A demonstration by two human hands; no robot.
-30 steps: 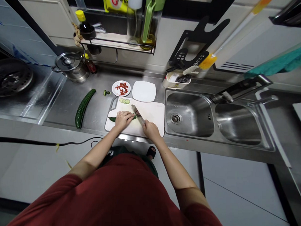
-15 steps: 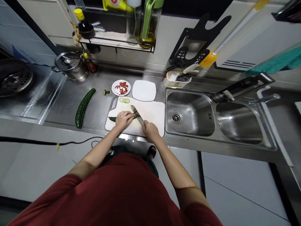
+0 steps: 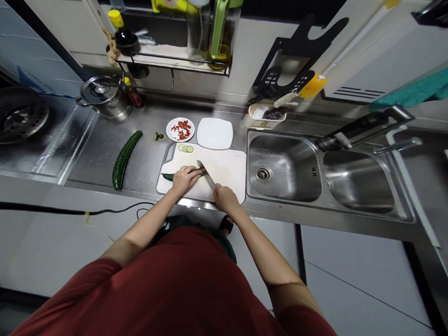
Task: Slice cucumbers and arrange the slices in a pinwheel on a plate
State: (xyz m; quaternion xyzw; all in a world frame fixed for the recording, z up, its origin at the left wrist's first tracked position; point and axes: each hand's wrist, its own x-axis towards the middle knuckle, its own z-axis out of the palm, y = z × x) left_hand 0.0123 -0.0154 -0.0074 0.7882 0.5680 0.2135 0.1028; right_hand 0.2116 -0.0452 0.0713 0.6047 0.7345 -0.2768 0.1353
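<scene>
A cucumber (image 3: 168,177) lies lengthwise on the white cutting board (image 3: 229,163), and my left hand (image 3: 185,179) is closed over its middle, hiding part of it. My right hand (image 3: 226,197) grips the handle of a kitchen knife (image 3: 208,177). The blade slants up and left, at the cucumber's right end just beyond my left fingertips. Several pale cucumber slices (image 3: 185,148) rest near the board's upper left corner. A whole cucumber (image 3: 125,159) sits on the steel counter to the left. Small green cucumber ends (image 3: 158,136) lie above the board's handle.
Behind the board stand a plate of chopped red pieces (image 3: 171,136) and a white square plate (image 3: 215,133). A double sink (image 3: 283,199) is on the right, with a faucet (image 3: 397,146). A lidded pot (image 3: 115,113) stands back left, beneath a shelf (image 3: 169,63) with bottles.
The knife blade has turned to a steeper, more edge-on angle and shifted slightly right and down. My left hand stays on the cucumber, almost unmoved.
</scene>
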